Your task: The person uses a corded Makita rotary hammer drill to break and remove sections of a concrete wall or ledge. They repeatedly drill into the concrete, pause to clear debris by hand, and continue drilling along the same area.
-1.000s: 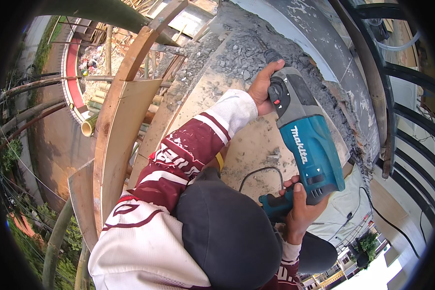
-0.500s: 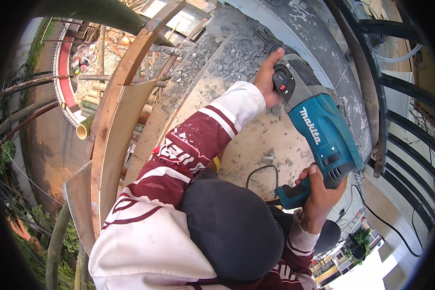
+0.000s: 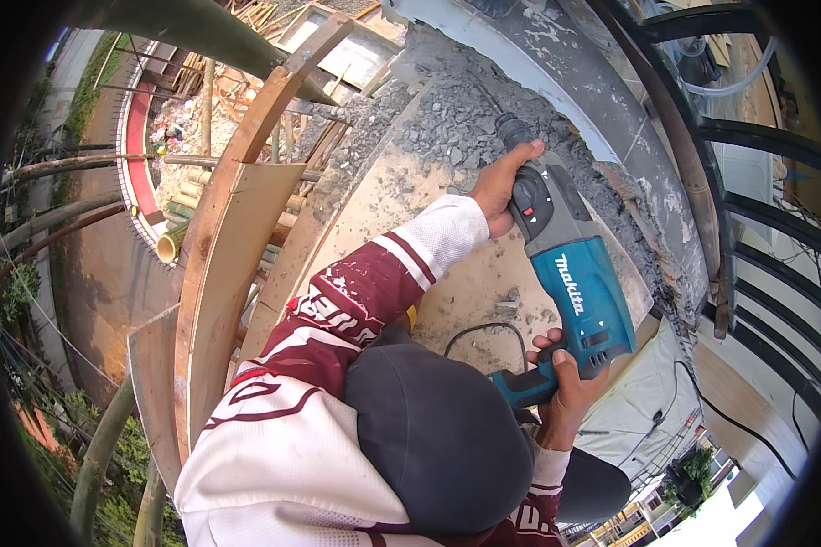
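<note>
rotary drill held by two grips, rubble ahead, work looks part done

left grip (image 3: 504, 187): closed round the front of the teal and grey rotary drill (image 3: 576, 283), just behind the chuck (image 3: 514, 130), thumb laid over the top. underside of this hold hidden. right grip (image 3: 572, 387): wrapped on the rear handle (image 3: 525, 388), nearer the body than the left grip; trigger covered, cannot tell if pressed.

drill body spans the space between the grips. bit (image 3: 485, 95) runs forward of the left grip, angled leftward, toward grey rubble (image 3: 442, 109); tip contact cannot be told.

progress (judged). done: much broken material lies loose ahead of the left grip, some scattered over the pale board (image 3: 474, 260) below it. remaining: rough grey edge (image 3: 631, 205) to the right of the left grip, beside the smoother slab (image 3: 670, 196), looks untrimmed; rubble not yet gathered. solid material under the rubble: cannot tell.

power cable (image 3: 483, 325) loops to the left of the right grip; its join to the drill is hidden.
</note>
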{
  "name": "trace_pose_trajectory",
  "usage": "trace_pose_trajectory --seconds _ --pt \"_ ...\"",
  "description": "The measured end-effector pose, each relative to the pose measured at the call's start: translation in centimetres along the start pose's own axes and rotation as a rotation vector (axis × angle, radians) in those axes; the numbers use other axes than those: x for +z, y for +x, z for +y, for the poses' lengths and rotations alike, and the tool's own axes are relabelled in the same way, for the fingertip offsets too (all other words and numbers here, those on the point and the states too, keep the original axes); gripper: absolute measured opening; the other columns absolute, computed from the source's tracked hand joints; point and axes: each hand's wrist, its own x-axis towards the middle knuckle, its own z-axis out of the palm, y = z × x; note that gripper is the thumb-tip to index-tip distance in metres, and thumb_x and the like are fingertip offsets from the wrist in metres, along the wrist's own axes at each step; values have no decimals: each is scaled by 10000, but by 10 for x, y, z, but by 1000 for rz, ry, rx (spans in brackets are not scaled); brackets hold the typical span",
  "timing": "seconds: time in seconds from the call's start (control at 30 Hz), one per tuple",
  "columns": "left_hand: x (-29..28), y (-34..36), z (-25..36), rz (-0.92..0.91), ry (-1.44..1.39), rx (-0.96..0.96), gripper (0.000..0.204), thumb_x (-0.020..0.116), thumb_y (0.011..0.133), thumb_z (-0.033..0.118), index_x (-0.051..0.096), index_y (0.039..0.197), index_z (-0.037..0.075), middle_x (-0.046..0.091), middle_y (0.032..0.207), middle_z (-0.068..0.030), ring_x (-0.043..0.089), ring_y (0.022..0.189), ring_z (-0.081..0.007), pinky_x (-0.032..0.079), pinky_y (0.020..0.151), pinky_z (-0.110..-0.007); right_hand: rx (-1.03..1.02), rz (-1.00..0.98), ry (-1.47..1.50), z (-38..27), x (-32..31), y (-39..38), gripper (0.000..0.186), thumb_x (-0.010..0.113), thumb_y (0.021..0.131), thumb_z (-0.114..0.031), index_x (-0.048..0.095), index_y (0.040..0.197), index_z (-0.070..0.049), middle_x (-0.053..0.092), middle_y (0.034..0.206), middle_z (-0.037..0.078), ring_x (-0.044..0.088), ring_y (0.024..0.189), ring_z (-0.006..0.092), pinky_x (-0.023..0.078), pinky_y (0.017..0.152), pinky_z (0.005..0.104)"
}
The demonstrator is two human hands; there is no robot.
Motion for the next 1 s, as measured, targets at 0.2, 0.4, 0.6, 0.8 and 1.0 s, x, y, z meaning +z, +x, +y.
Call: trace_pose_trajectory --seconds 0.2,0.4,0.6,0.8,1.0 --pt "-12 8 4 -102 -110 -4 395 673 928 460 697 1059 88 743 1010 -98 715 911 -249 562 901 -424 -53 28 -222 -34 27 -2 477 632 882 74 422 1309 29 651 943 159 690 750 210 585 608 313" --pt "-22 21 40 -148 -205 7 463 651 915 507 715 1059 72 755 1026 -124 721 934 -287 556 937 -458 -123 -3 -333 -37 59 17 507 649 870 70 402 1311 27 636 899 129 668 698 175 565 602 301" --pt "-29 33 50 -123 -196 -15 443 659 902 496 727 1032 79 761 1015 -130 725 950 -304 548 961 -474 -106 -29 -293 -33 64 28 534 657 847 61 399 1313 32 639 891 113 664 702 161 555 599 294" --pt "-12 23 58 -161 -235 61 478 658 892 521 726 1082 88 749 1102 -141 698 1045 -333 498 1045 -492 -127 -99 -419 -67 77 38 579 664 833 64 386 1340 32 659 947 135 684 740 183 550 643 293" --pt "14 -9 36 -131 -193 62 564 672 858 579 712 1150 98 734 1166 -132 682 1094 -320 475 1065 -515 -253 -190 -359 -78 41 7 710 738 826 -29 349 1418 19 663 1121 198 708 986 254 566 773 316"
